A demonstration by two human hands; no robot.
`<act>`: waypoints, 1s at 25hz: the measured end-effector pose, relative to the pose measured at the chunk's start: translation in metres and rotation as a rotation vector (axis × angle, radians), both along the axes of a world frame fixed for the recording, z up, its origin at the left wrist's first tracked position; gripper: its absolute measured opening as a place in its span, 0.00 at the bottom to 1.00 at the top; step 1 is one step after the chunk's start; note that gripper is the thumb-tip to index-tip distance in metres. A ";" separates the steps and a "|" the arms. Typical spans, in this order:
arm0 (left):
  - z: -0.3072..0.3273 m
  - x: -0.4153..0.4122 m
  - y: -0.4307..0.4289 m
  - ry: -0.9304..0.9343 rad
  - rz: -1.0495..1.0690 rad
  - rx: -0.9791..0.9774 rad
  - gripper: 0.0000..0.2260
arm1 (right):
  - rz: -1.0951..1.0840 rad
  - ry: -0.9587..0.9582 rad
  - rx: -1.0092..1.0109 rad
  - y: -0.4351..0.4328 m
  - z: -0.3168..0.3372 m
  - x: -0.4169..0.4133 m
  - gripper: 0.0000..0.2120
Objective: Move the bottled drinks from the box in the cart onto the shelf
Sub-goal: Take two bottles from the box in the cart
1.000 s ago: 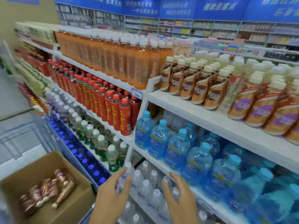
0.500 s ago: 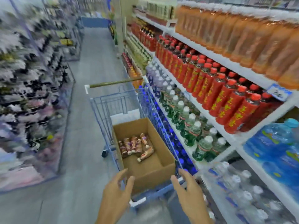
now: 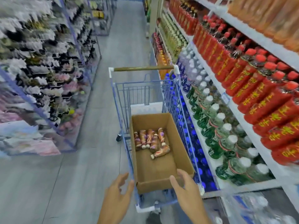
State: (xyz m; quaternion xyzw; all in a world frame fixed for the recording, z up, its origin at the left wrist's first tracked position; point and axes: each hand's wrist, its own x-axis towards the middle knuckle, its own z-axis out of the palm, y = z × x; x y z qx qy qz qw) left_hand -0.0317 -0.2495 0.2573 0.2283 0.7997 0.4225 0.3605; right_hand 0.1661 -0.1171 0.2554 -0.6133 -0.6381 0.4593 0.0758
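The fingers [image 3: 122, 177] of the left hand [image 3: 118, 196] are spread and relaxed, grasping nothing. They hover just outside the near left corner of the shopping cart [image 3: 123, 97]. The right hand [image 3: 186, 193] is likewise released, its fingers [image 3: 184, 175] extended over the near right corner of the cardboard box [image 3: 152, 185]. Whether they touch the cardboard cannot be told.

The box sits open inside the cart, filling its near end. The bottled drinks [image 3: 148, 139] lie on their sides in a tight cluster in the far half of the box, toward its left wall, brown with pale caps. One loose bottle [image 3: 160, 151] lies askew just beside them, nearer the middle. The near half of the box floor shows bare cardboard.

The cart is blue wire, with a brown handle [image 3: 142, 68] across its far end, and it stands on a grey floor [image 3: 80, 175].

Close along the cart's right side runs the shelf [image 3: 233, 107]. It carries blue bottles [image 3: 191, 143] on the lowest level, green bottles [image 3: 215, 126] with white caps above them, and red bottles [image 3: 242, 70] higher. Orange bottles [image 3: 267, 18] are at the top. Across the aisle to the left stands a rack [image 3: 40, 62] of blurred goods.
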 end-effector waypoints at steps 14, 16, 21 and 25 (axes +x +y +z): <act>-0.052 -0.001 0.171 -0.021 -0.003 -0.181 0.19 | 0.233 -0.136 -0.076 0.186 -0.094 -0.027 0.27; -0.067 -0.006 0.181 -0.034 -0.029 -0.213 0.18 | 0.264 -0.172 -0.109 0.207 -0.121 -0.040 0.28; -0.104 -0.015 0.184 -0.189 0.053 -0.293 0.13 | 0.361 -0.247 -0.165 0.266 -0.202 -0.083 0.22; -0.133 -0.024 0.174 -0.244 0.145 -0.328 0.11 | 0.550 -0.408 -0.151 0.312 -0.311 -0.110 0.15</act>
